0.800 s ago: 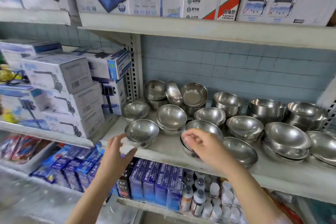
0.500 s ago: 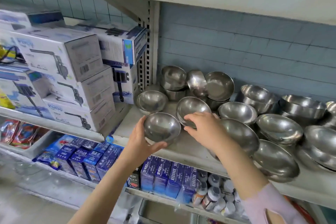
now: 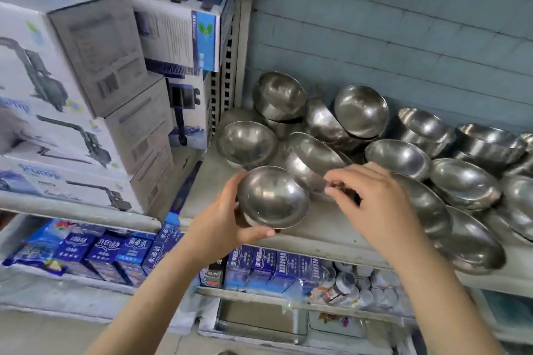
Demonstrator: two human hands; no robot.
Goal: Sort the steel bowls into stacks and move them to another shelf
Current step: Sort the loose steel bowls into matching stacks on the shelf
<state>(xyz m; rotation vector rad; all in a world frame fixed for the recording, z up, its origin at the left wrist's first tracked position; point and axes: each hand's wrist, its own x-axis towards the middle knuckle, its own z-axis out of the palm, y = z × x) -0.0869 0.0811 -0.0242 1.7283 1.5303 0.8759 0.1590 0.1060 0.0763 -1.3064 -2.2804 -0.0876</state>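
Gleaming shallow bowl (image 3: 272, 197) sits in left hand (image 3: 222, 225); right hand (image 3: 375, 204) pinches tilted bowl (image 3: 311, 161).

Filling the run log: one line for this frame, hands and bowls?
step: picking bowls | left hand: grips small steel bowl at shelf front edge | right hand: pinches rim of tilted steel bowl

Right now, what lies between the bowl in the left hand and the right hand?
Head view: a tilted steel bowl, whose near rim the right hand pinches, fills the gap beside the held bowl.
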